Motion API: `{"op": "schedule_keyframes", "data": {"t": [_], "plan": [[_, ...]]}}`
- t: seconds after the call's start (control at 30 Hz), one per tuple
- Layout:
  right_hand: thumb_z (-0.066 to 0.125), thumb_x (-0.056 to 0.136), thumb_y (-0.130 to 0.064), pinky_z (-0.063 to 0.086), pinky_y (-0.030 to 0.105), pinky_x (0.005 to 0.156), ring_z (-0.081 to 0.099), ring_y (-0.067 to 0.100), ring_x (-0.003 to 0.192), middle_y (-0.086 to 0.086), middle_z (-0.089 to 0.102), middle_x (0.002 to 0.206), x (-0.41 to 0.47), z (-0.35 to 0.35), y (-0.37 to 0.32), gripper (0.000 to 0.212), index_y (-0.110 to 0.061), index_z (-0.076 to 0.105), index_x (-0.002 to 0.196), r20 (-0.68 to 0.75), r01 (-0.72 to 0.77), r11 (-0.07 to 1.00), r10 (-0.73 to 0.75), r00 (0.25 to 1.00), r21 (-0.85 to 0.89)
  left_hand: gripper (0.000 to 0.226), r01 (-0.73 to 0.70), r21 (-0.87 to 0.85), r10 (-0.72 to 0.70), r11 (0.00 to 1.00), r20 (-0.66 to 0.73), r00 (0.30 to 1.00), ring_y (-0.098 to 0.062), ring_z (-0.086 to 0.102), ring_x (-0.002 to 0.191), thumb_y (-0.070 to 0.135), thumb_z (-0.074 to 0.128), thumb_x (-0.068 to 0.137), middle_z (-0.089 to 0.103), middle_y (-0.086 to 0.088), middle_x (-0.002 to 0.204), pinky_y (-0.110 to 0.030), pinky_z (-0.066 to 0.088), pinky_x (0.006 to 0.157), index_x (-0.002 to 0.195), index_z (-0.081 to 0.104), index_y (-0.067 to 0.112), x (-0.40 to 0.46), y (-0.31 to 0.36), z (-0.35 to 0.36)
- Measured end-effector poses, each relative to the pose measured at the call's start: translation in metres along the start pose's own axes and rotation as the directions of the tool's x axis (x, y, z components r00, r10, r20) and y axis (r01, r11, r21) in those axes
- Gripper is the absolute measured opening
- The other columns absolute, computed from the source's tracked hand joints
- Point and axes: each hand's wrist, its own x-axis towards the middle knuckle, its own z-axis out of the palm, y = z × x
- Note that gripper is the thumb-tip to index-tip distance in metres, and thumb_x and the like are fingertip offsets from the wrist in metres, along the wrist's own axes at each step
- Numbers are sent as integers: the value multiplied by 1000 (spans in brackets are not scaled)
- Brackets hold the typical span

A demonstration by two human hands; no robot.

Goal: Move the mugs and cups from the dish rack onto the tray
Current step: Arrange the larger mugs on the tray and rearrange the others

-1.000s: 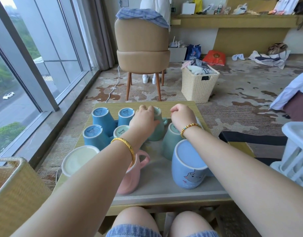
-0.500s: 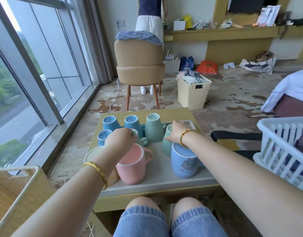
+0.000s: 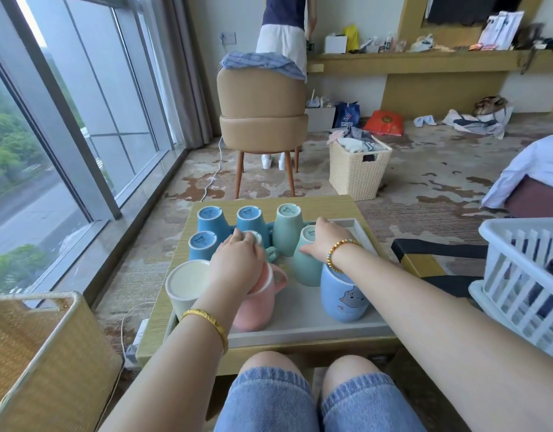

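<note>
The left hand [image 3: 237,260] was drawn back from the far green mug [image 3: 286,229] onto the small teal mug [image 3: 256,241] mid-tray.

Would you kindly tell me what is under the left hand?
The left hand covers a small upside-down mint cup and the pink mug's rim; its grip underneath is hidden.

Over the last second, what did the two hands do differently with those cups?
The left hand left the tall green mug and now rests on the small mug nearer the pink mug. The right hand stayed on the green mug. The other cups stayed on the tray.
</note>
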Motion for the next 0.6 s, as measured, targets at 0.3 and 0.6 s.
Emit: {"op": "schedule_keyframes", "data": {"t": [0.3,0.6], "plan": [[64,80,-48,45,38,86,54,34,116,13,50,133,-5,11,-9,68,-8,38,129,-47,78,994,-75,996,76,32,-25,-13,23,1000,-107,994,-30,43,117,27,36,95,56,-10,121,-38,39,91,120,53,14,-5,-1,-2],[65,80,-46,44,41,98,48,31,121,11,42,139,-3,11,-17,66,-14,38,132,48,147,984,-152,987,106,33,-34,2,35,999,-106,994,-27,44,118,28,34,96,55,-5,126,-36,40,90,118,57,18,-5,-1,-1]]}}
